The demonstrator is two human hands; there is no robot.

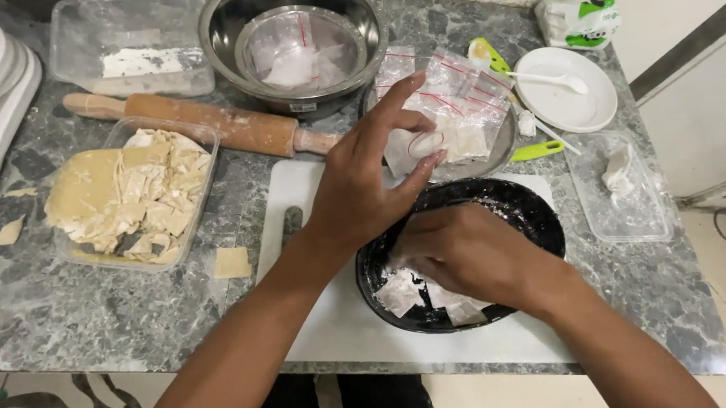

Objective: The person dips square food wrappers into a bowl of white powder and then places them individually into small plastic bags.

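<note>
A person's left hand (360,187) pinches a small clear zip bag (424,146) between thumb and fingertips, holding it raised just above the far rim of a black bowl (519,209), while the right hand (470,252) reaches down into that bowl, fingers curled over white floured pieces (401,294); whether those fingers grip one cannot be told. The bag hangs directly beyond the right hand and a little to its left, its mouth turned roughly toward the bowl, so the right hand is the nearer of the two to the dusted pieces and the left alone carries the bag. The bowl sits on a white cutting board (337,318) on the marble bench (61,314), right under both hands. Just past the left hand's fingertips lies a heap of more empty zip bags (466,92) on a metal plate. Farther off to the left of the hands are a wooden rolling pin (201,122) and a clear tub of cut dough squares (134,196); beyond stands a steel mixing bowl (294,37).
</note>
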